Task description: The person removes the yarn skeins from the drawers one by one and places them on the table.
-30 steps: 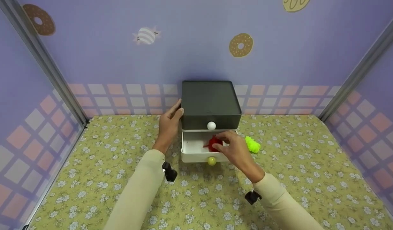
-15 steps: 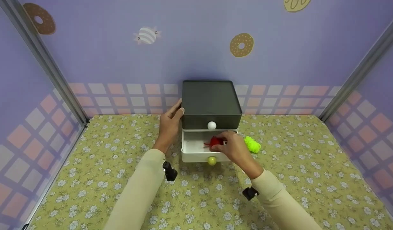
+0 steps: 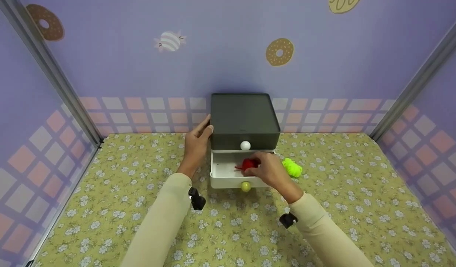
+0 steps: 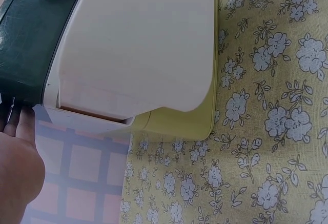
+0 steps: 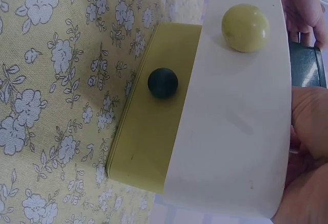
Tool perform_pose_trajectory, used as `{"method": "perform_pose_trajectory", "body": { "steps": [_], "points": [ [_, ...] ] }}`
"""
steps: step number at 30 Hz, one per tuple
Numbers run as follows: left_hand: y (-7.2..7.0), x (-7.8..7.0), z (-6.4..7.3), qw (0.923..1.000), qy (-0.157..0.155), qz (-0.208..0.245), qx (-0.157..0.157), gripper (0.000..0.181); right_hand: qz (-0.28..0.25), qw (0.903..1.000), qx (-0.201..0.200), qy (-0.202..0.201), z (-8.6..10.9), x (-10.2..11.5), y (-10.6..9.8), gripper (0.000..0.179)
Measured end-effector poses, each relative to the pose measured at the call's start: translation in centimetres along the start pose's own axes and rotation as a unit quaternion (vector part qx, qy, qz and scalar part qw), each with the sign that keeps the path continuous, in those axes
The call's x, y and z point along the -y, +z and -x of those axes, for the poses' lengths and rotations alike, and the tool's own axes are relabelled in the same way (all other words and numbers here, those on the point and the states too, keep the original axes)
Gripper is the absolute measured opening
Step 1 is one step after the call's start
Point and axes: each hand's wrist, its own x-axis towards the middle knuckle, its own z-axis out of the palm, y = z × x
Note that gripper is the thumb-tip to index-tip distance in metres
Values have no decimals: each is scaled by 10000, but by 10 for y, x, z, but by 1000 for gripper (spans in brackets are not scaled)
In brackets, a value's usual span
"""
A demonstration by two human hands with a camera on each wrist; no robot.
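Observation:
A small drawer cabinet has a dark top section (image 3: 246,115) and a white drawer (image 3: 222,182) pulled out beneath it. Inside that drawer is a small red bundle (image 3: 248,164) with thin strands at its left; its exact kind is unclear. My right hand (image 3: 271,168) reaches in from the right, thumb and fingers pinching the bundle. In the right wrist view the drawer front hides the bundle. My left hand (image 3: 196,146) rests its extended fingers and thumb against the dark section's left side, also seen in the left wrist view.
A bright lime-green knobbly thing (image 3: 293,168) lies on the flowered cloth (image 3: 139,200) to the cabinet's right. Below the white drawer, a yellow drawer (image 5: 148,131) with a dark knob (image 5: 163,83) is closed. A purple wall (image 3: 220,55) stands right behind the cabinet.
My right hand and forearm have shifted slightly left, the red bundle moving a little with the fingers. The left hand and the cabinet stay where they were.

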Motion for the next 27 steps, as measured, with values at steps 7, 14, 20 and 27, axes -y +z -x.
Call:
{"method": "perform_pose_trajectory", "body": {
  "steps": [7,14,20,27],
  "points": [
    [0,1,0,10000,-29,-11,-16,49,12,10000,49,34,-2,-2,2,29],
    [0,1,-1,9999,28,94,55,50,-49,9999,-97,-42,-1,-5,2,24],
    [1,1,-2,9998,-8,169,45,49,-194,9995,-185,-143,1,-5,2,22],
    [1,1,-2,9998,-59,173,-2,48,-308,9992,-199,-124,2,-5,2,25]
  ]
}}
